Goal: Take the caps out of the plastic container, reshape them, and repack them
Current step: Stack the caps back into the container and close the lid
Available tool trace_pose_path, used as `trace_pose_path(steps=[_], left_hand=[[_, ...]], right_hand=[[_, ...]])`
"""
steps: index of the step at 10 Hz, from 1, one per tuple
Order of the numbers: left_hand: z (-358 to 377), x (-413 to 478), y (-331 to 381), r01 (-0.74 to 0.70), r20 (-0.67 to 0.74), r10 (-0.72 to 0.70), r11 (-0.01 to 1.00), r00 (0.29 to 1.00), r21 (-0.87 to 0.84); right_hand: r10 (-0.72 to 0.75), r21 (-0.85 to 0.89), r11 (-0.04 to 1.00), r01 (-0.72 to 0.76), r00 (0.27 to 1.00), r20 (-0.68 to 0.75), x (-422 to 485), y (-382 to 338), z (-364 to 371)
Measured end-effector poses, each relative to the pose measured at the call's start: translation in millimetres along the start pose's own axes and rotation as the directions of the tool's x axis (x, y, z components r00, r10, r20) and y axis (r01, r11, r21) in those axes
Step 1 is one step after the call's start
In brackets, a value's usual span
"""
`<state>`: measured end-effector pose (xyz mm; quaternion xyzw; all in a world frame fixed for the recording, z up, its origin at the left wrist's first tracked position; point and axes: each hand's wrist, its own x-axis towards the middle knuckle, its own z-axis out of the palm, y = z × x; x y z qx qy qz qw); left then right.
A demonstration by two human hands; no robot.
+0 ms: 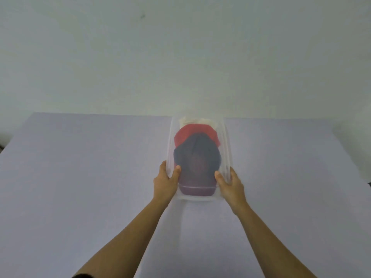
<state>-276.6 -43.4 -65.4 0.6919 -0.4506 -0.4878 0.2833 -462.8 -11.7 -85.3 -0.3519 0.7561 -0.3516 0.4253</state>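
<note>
Two bare forearms, left (124, 237) and right (267, 237), reached up from 6 o'clock toward the middle of the view. Behind everything stood a pale wall (180, 57), filling the upper part toward 12 o'clock. Below it spread a pale lilac table (80, 177). On the table's middle line, toward its 12 o'clock edge, lay the clear plastic container (227, 141), long and narrow, its length running from 6 to 12 o'clock.

Caps showed hazily through the plastic, overlapping in a row. A dark navy cap (197, 155) took up the centre. A red cap (192, 133) peeked out from under it at 12 o'clock, and a cream cap (186, 121) lay beyond that at the far end. At 6 o'clock sat a purple brim (196, 190); whether it belonged to the navy cap or to another one could not be told.

The left hand (164, 181) gripped the container's 9 o'clock side near the close end, thumb curled over the top face, fingers hidden down the side. The right hand (230, 185) gripped the 3 o'clock side the same way. High on the wall at 12 o'clock sat a small dark mark (143, 16).
</note>
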Motion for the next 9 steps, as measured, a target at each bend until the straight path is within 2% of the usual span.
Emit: trace_pose_path(steps=[2,5,6,7,8,9], left_hand=[[20,54,14,0.032,0.031,-0.032,0.999,0.999,-0.001],[33,80,15,0.007,-0.021,-0.006,0.998,1.000,0.057],[33,78,17,-0.031,-0.022,0.036,0.979,0.999,0.203],[30,69,23,-0.124,-0.045,0.158,0.897,0.986,0.423],[22,38,23,-0.289,0.022,0.336,0.772,0.942,0.566],[18,20,10,-0.313,0.091,0.332,0.713,0.939,0.628]], right_hand=[[0.010,-0.013,1.000,-0.010,0.999,0.040,62,-4,0],[0.005,-0.030,1.000,-0.004,0.999,0.047,95,5,3],[-0.050,-0.101,0.994,0.048,0.999,-0.021,87,-2,7],[-0.195,-0.253,0.955,0.156,0.971,-0.135,74,-11,8],[-0.341,-0.380,0.886,0.265,0.929,-0.147,40,-7,9],[-0.363,-0.450,0.845,0.287,0.928,-0.089,22,12,11]])
